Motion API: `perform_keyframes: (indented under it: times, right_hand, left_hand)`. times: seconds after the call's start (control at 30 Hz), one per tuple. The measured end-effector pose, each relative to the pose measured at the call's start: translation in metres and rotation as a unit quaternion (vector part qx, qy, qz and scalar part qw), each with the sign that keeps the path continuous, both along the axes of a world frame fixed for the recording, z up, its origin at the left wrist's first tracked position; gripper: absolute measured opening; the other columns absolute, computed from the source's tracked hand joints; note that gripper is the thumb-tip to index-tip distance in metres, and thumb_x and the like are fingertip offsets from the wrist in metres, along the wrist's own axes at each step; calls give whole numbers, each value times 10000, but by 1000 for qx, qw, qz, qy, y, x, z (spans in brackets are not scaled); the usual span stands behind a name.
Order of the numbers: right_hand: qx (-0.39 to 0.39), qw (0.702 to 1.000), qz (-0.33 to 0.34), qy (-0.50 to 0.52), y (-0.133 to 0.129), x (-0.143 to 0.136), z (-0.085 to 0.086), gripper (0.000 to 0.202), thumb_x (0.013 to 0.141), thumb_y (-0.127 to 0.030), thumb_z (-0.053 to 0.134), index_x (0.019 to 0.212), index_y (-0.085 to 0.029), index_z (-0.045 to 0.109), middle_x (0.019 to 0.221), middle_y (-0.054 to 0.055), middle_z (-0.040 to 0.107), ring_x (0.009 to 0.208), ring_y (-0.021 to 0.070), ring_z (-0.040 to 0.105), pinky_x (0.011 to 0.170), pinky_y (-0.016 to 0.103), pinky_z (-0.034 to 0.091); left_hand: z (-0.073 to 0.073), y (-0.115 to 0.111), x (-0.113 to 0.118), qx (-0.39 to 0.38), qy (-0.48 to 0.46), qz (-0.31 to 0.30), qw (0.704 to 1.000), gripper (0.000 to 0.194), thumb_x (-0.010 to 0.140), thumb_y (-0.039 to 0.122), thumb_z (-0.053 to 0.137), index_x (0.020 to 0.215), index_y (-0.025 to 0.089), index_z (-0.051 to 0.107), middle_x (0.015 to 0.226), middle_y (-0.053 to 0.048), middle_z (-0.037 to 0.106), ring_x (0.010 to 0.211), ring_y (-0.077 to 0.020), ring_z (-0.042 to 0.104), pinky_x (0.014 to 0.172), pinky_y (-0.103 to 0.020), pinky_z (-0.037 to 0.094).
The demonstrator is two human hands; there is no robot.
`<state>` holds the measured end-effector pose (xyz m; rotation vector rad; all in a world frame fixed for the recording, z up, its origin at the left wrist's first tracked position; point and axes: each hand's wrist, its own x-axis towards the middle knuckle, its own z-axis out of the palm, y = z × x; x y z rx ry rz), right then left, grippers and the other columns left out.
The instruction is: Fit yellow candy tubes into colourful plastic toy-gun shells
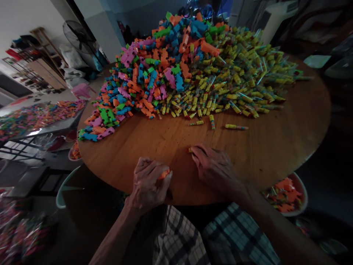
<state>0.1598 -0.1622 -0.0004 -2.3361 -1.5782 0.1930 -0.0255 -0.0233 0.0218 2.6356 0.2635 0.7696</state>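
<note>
My left hand (150,180) is closed around an orange plastic toy (164,174), and only a small part of it shows between thumb and fingers. To its right, my right hand (211,163) pinches a small yellow-labelled tube (189,150) at the tabletop; just its red and yellow end sticks out past the fingertips. Beyond the hands lie a few loose tubes, among them one yellow-wrapped tube (236,127). Behind them rises a heap of orange, blue, green and pink toy cars (146,81), merging on the right into a pile of yellow-labelled clear tubes (237,81).
Everything rests on a round wooden table (124,147). Below its right edge stands a tub (304,200) of orange toys and tubes. At left, another table carries more toys (41,117); a pink stool (81,89) and a standing fan (78,35) are behind.
</note>
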Motion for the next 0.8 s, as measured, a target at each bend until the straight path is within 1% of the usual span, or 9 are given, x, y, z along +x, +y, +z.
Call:
perform_keyframes:
  times: [0.07, 0.17, 0.27, 0.37, 0.47, 0.53, 0.63, 0.7, 0.8]
  right_hand:
    - [1, 1000, -1, -3, 0, 1, 0, 329, 1037, -206, 379, 1245, -173, 633, 1294, 110, 642, 907, 202, 664, 687, 324, 443]
    - [-4, 1000, 13, -2, 0, 2, 3, 332, 1039, -205, 375, 1242, -169, 635, 1282, 106, 648, 907, 215, 670, 701, 342, 468]
    - [3, 999, 43, 19, -4, -1, 5, 333, 1031, -187, 380, 1238, -165, 640, 1249, 99, 656, 951, 218, 666, 752, 351, 497]
    - [27, 995, 79, 50, -11, -9, 6, 347, 1023, -186, 380, 1267, -156, 626, 1233, 90, 652, 979, 217, 663, 773, 355, 519]
    - [27, 992, 101, 74, -13, -17, 11, 371, 1005, -182, 389, 1298, -145, 613, 1232, 93, 647, 982, 227, 667, 786, 372, 536]
    - [1, 991, 111, 80, -10, -20, 16, 385, 988, -163, 397, 1305, -143, 615, 1224, 100, 648, 969, 232, 671, 783, 380, 539]
    - [-33, 988, 127, 85, -4, -21, 22, 377, 953, -117, 424, 1261, -135, 641, 1169, 113, 659, 971, 233, 665, 790, 368, 530]
    - [-20, 987, 126, 95, 0, -21, 23, 353, 937, -102, 447, 1219, -134, 656, 1143, 118, 663, 980, 223, 655, 821, 351, 523]
    - [-3, 986, 130, 104, 3, -21, 22, 313, 927, -100, 467, 1169, -124, 665, 1128, 125, 661, 974, 217, 643, 831, 336, 513]
  left_hand:
    - [-2, 2, 1, -3, 4, -9, 1000, 107, 895, 111, 646, 950, 196, 612, 823, -5, 697, 735, -145, 645, 815, -378, 424]
    - [-5, 8, 5, 9, 42, -28, 999, 73, 921, 141, 636, 969, 196, 632, 896, -27, 689, 811, -160, 627, 817, -369, 426]
    - [-7, 13, 8, 21, 105, -29, 994, 51, 925, 205, 650, 971, 199, 672, 928, -52, 652, 881, -200, 590, 792, -364, 429]
    - [-7, 16, 12, 18, 134, -30, 990, 112, 922, 204, 646, 1028, 190, 680, 921, -54, 658, 895, -221, 595, 788, -374, 432]
    - [-5, 18, 12, 8, 144, -31, 989, 184, 912, 176, 643, 1094, 187, 664, 974, -65, 683, 948, -244, 621, 824, -390, 457]
    - [-3, 19, 11, -7, 143, -35, 989, 260, 898, 171, 656, 1157, 193, 639, 1037, -73, 692, 999, -256, 631, 854, -398, 481]
    - [0, 21, 6, -24, 141, -41, 989, 351, 881, 179, 674, 1224, 196, 599, 1127, -86, 684, 1056, -267, 629, 903, -420, 503]
    - [1, 21, 2, -27, 140, -35, 989, 345, 880, 164, 657, 1219, 193, 597, 1141, -91, 677, 1063, -266, 621, 919, -433, 503]
    - [0, 22, -1, -37, 138, -34, 989, 252, 905, 139, 605, 1148, 204, 627, 1089, -77, 676, 1025, -246, 611, 885, -413, 497]
